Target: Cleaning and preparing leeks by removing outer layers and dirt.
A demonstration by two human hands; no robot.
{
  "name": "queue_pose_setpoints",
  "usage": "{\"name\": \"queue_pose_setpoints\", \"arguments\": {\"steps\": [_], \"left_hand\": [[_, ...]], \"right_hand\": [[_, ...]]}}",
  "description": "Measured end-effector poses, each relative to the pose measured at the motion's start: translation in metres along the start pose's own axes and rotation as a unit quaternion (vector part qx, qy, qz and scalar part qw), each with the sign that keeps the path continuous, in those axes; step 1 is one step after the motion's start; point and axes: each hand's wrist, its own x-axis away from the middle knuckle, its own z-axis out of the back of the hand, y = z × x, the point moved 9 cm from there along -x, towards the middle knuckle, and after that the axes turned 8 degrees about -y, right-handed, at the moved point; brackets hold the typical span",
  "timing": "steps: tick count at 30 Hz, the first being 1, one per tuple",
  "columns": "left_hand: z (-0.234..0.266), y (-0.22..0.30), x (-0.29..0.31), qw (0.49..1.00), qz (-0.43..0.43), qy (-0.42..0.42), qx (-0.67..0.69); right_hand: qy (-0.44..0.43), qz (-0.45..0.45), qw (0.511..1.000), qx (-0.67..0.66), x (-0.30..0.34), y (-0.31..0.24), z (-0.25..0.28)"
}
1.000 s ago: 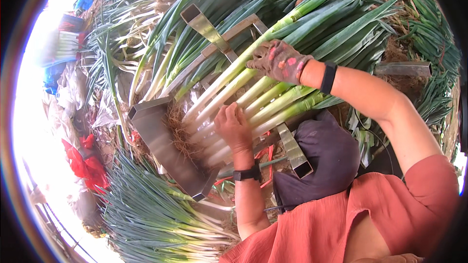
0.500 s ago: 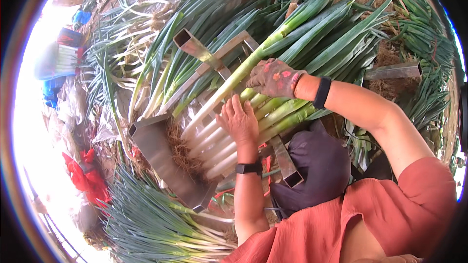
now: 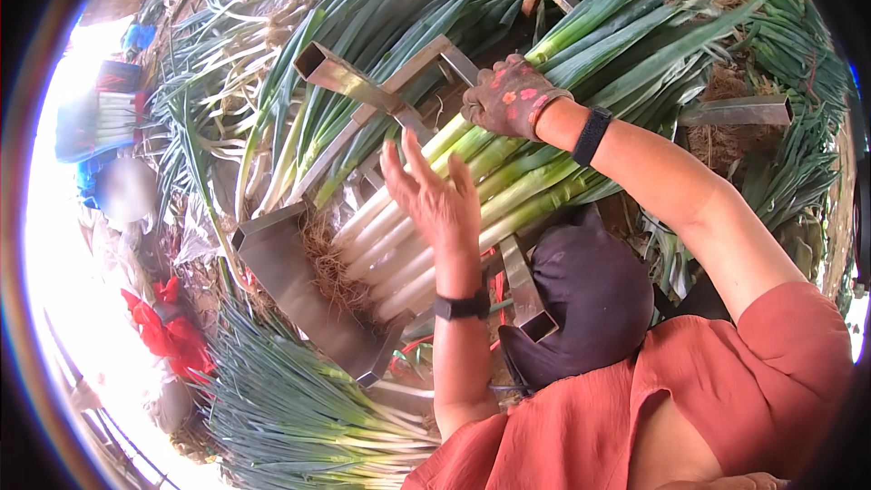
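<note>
Green-and-white leeks beneath left fingers and gloved right fingers

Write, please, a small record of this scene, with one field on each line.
Left hand: bare, fingers spread, over the pale stems
Right hand: in a brown flowered glove, on the green part of the leeks
Leeks: side by side, roots toward a bent metal plate
Nearby: more green stalks at lower left, red plastic at far left
</note>
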Motion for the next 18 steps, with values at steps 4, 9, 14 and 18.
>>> {"name": "queue_pose_setpoints", "arguments": {"steps": [4,9,14,18], "left_hand": [[-0.045,-0.018,-0.016,0.978,0.045,-0.157,-0.129],[-0.052,-0.022,-0.005,0.977,0.053,-0.182,-0.098],[-0.055,-0.025,-0.001,0.977,0.044,-0.186,-0.096],[-0.053,-0.026,-0.003,0.978,0.02,-0.192,-0.083]], "right_hand": [[0.047,0.019,0.999,0.019,0.003,-0.011,-0.001],[0.051,0.026,0.998,0.017,0.013,-0.01,-0.005],[0.025,0.028,0.999,0.023,0.006,-0.011,-0.012],[0.052,0.021,0.998,0.007,0.014,-0.013,-0.004]]}}
